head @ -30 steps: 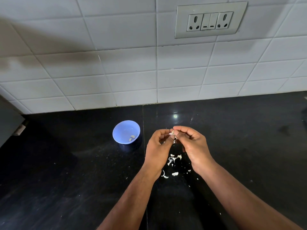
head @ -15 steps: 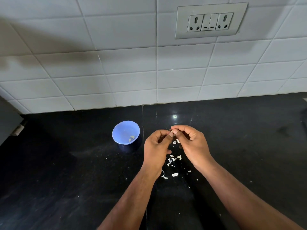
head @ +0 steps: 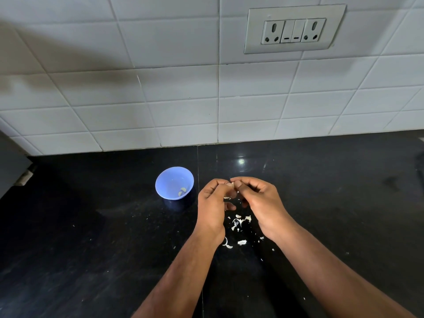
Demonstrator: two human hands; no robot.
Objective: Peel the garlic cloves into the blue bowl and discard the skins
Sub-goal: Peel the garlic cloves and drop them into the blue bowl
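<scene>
Now the left hand [head: 212, 203] and right hand [head: 259, 200] both pinch one garlic clove [head: 230, 185], with the blue bowl [head: 174, 182] just beside the left hand.

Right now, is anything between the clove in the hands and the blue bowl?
Nothing visible. The clove is pinched between the left hand and right hand, just right of the bowl. Only bare counter lies between them; the skins lie nearer the camera, below the hands.

White tiled wall [head: 160, 88] with a socket panel [head: 294, 29] backs a glossy black counter [head: 344, 203].
</scene>
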